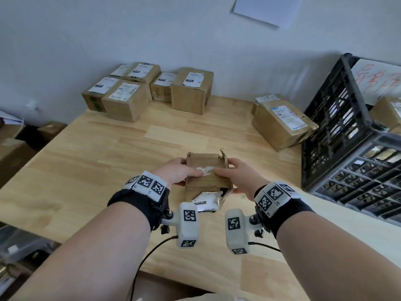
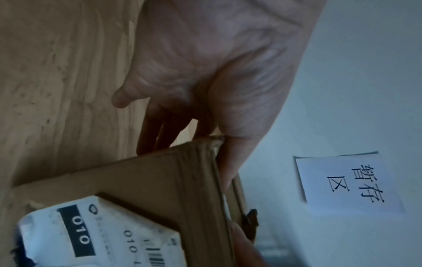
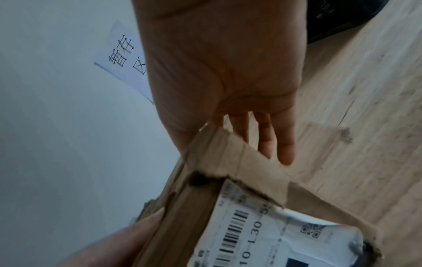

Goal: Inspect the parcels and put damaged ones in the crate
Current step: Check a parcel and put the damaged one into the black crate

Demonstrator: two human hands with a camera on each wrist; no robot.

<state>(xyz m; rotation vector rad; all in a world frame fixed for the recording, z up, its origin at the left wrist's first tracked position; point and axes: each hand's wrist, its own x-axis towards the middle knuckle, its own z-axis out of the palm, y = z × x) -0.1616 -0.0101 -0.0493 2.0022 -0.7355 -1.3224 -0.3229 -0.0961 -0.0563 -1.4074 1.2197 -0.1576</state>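
Head view: wooden table [image 1: 121, 146] against white wall [image 1: 108, 29], paper sheet [image 1: 265, 8] pinned.

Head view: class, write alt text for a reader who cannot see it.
Both hands, left hand and right hand, grip a torn cardboard parcel above a wooden table. Taped boxes line the wall; a black crate stands at the right.
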